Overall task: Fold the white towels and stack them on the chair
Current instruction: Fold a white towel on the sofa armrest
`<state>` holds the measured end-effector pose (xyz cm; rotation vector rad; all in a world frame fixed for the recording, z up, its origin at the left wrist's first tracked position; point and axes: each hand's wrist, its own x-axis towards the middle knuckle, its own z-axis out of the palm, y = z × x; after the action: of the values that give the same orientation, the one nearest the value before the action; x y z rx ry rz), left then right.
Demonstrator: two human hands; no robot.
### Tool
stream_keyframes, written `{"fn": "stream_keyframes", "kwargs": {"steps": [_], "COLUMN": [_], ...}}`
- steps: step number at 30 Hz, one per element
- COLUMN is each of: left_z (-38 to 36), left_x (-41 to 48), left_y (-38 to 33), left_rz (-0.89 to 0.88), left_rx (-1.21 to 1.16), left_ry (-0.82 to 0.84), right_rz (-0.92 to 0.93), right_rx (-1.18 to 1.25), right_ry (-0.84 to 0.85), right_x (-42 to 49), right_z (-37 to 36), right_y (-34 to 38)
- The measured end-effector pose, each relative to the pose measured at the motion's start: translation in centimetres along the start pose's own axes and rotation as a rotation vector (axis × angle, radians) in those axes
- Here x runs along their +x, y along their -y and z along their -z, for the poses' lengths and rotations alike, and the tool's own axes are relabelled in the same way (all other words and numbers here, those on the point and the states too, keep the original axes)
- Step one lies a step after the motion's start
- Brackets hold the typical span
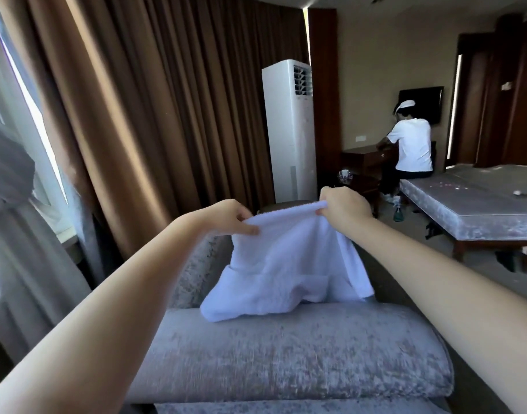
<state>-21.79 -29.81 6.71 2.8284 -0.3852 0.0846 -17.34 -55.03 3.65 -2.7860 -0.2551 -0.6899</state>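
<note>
A white towel (286,264) hangs in the air in front of me, above a grey velvet chair (286,354). My left hand (229,218) pinches its upper left corner and my right hand (343,206) pinches the upper right corner. The top edge is stretched between them. The towel's lower part droops in loose folds and its bottom edge rests on the chair's padded roll. The chair's seat behind the towel is hidden.
Brown curtains (154,115) hang on the left beside a window. A tall white air conditioner (289,130) stands behind the chair. A person in a white top (411,147) stands by a dark desk. A bare grey mattress (480,201) is on the right.
</note>
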Motion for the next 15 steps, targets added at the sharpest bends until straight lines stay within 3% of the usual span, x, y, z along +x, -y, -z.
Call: {"fn": "stream_keyframes", "kwargs": {"steps": [4,9,12,15], "left_z": [0.1,0.5,1.8,3.8], "left_x": [-0.4,-0.2,1.1,2.3], "left_y": [1.2,3.1,3.9,4.5], "left_rz": [0.128,0.174,0.161,0.106], "left_rx": [0.294,0.491,0.657,0.369], "left_ry": [0.232,0.199,-0.088,-0.488], "right_rz": [-0.128,-0.094,-0.089,-0.157], "right_rx": [0.133,0.158,0.184,0.251], "right_ry": [-0.100,-0.227,-0.263,-0.317], "right_x": [1.6,2.8,3.7,5.0], "right_z": [1.2,1.6,1.4,1.9], "right_y": [-2.8,-4.2,-4.6,-5.7]}}
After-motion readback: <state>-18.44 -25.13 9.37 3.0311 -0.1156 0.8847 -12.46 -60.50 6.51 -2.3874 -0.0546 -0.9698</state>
